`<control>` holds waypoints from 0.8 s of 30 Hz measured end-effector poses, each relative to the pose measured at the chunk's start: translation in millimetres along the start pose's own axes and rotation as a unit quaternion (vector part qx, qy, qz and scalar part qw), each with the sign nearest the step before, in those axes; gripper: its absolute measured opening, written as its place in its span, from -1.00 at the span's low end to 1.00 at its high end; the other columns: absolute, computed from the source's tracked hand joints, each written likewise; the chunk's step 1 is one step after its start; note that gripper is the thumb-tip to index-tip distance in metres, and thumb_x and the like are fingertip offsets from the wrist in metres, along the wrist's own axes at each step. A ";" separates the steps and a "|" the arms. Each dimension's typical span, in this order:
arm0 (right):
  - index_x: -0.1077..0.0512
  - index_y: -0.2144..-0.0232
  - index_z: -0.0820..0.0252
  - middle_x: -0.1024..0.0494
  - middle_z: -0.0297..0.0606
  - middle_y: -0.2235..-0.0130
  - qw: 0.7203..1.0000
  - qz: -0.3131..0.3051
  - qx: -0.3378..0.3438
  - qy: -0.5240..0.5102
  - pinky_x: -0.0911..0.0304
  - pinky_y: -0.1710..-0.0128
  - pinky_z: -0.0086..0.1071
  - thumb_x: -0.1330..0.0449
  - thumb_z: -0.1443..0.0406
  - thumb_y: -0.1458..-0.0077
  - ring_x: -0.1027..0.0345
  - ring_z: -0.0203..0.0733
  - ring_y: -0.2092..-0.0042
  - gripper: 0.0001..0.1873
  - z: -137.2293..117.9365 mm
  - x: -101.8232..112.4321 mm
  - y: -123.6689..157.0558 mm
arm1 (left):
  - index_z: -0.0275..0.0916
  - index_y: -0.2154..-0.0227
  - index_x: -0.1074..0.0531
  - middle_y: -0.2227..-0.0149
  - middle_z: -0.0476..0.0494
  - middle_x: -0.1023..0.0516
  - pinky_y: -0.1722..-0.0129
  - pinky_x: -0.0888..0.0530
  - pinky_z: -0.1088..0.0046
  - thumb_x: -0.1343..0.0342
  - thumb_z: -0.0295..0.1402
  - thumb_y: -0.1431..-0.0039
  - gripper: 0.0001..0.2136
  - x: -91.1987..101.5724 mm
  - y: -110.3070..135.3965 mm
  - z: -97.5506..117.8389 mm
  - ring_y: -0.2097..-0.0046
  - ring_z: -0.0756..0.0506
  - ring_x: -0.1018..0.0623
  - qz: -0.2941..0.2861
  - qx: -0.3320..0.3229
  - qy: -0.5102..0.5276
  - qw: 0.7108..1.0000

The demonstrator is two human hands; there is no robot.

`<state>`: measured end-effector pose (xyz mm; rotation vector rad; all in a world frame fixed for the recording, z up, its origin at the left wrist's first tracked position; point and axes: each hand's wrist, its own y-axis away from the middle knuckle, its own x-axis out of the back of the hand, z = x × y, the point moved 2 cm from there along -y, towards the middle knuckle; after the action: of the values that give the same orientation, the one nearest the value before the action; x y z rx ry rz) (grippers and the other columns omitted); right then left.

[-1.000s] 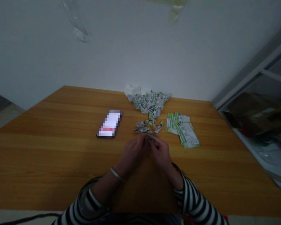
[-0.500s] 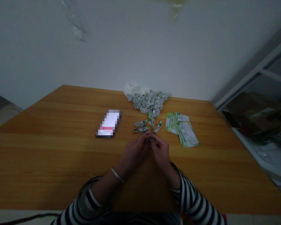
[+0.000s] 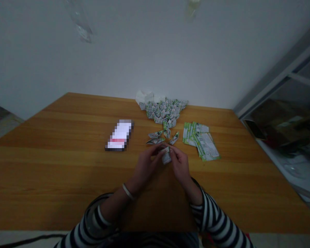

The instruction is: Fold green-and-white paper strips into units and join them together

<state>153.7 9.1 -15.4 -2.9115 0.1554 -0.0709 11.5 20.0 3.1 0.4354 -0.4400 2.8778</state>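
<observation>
Between my two hands is a small folded piece of printed paper, white with some green. My left hand pinches its left side, and my right hand grips its right side with thumb and fingers. Just beyond my fingertips lie several narrow folded paper pieces in the same print. Behind them, a heap of folded papers spreads toward the wall. Flat green-and-white leaflets lie overlapping to the right of my right hand.
A phone with a blurred, lit screen lies left of the papers on the wooden table. White tissue-like paper sits at the back by the wall. To the right is a shelf area with a dark flat object.
The folded paper has turned so that its pale face now shows between my hands. My fingers have shifted slightly apart around it; the other papers and the phone stay in place.
</observation>
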 end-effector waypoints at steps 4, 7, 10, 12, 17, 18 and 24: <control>-0.42 -0.07 0.06 -0.50 -0.22 -0.08 0.998 -0.051 0.027 0.017 -0.19 -0.16 -0.21 -0.03 0.20 -0.26 -0.33 -0.11 -0.14 -0.63 -9.7 -3.4 2.3 | -0.29 0.31 -0.58 0.33 -0.17 -0.65 0.29 -0.52 0.40 -0.16 -0.21 -0.14 -0.76 3.9 -3.4 -10.5 0.29 -0.13 -0.61 -0.003 0.079 0.048 0.996; -0.45 -0.04 0.05 -0.54 -0.22 -0.03 0.997 -0.072 0.010 0.027 -0.31 -0.06 -0.24 -0.13 0.21 -0.20 -0.41 -0.09 -0.06 -0.64 -12.9 -6.0 3.3 | -0.27 0.33 -0.59 0.32 -0.15 -0.66 0.25 -0.51 0.40 -0.21 -0.27 -0.10 -0.82 6.6 -0.5 -11.5 0.28 -0.14 -0.61 0.031 0.069 0.043 0.996; -0.56 0.13 0.07 -0.64 -0.24 0.16 0.998 -0.051 -0.007 0.045 -0.41 0.10 -0.24 -0.17 0.27 -0.15 -0.52 -0.07 0.12 -0.75 -9.7 -5.0 2.6 | -0.22 0.32 -0.61 0.30 -0.13 -0.67 0.21 -0.50 0.41 -0.18 -0.33 -0.12 -0.86 5.8 1.6 -10.4 0.27 -0.12 -0.62 0.026 0.037 0.019 0.999; -0.58 0.17 0.08 -0.65 -0.24 0.19 0.998 -0.030 0.001 0.051 -0.39 0.08 -0.22 -0.13 0.29 -0.17 -0.52 -0.07 0.11 -0.75 -6.7 -3.1 1.6 | -0.21 0.31 -0.61 0.32 -0.12 -0.67 0.24 -0.50 0.42 -0.15 -0.34 -0.14 -0.85 4.8 0.8 -11.0 0.29 -0.11 -0.62 0.009 0.025 0.017 1.000; -0.46 -0.01 0.08 -0.55 -0.22 -0.01 0.998 -0.054 0.013 0.006 -0.31 -0.07 -0.20 -0.08 0.29 -0.19 -0.41 -0.09 -0.07 -0.64 -1.9 -3.3 -0.9 | -0.21 0.28 -0.60 0.32 -0.12 -0.67 0.30 -0.50 0.41 -0.13 -0.42 -0.12 -0.83 9.7 -2.7 -13.5 0.33 -0.11 -0.62 0.038 0.012 -0.034 0.999; -0.41 -0.07 0.08 -0.56 -0.22 0.01 0.998 -0.063 0.000 -0.009 -0.35 -0.01 -0.22 -0.10 0.28 -0.18 -0.44 -0.10 -0.03 -0.60 -1.2 -4.1 -0.9 | -0.21 0.28 -0.59 0.31 -0.12 -0.67 0.29 -0.50 0.41 -0.12 -0.44 -0.12 -0.83 11.5 -2.6 -13.1 0.33 -0.11 -0.62 0.053 0.011 -0.050 0.997; -0.53 0.31 0.17 -0.60 -0.30 0.46 0.997 -0.055 -0.046 0.034 -0.41 0.47 -0.41 -0.16 0.26 -0.13 -0.50 -0.20 0.47 -0.83 -0.1 -4.9 1.5 | -0.22 0.34 -0.57 0.38 -0.07 -0.66 0.35 -0.49 0.46 -0.09 -0.43 -0.13 -0.85 16.3 0.1 -6.2 0.37 -0.08 -0.60 0.096 0.026 -0.065 0.993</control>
<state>148.6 8.2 -15.8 -3.0086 0.0091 -0.1872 -5.4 24.2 2.6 0.6243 -0.4530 3.0637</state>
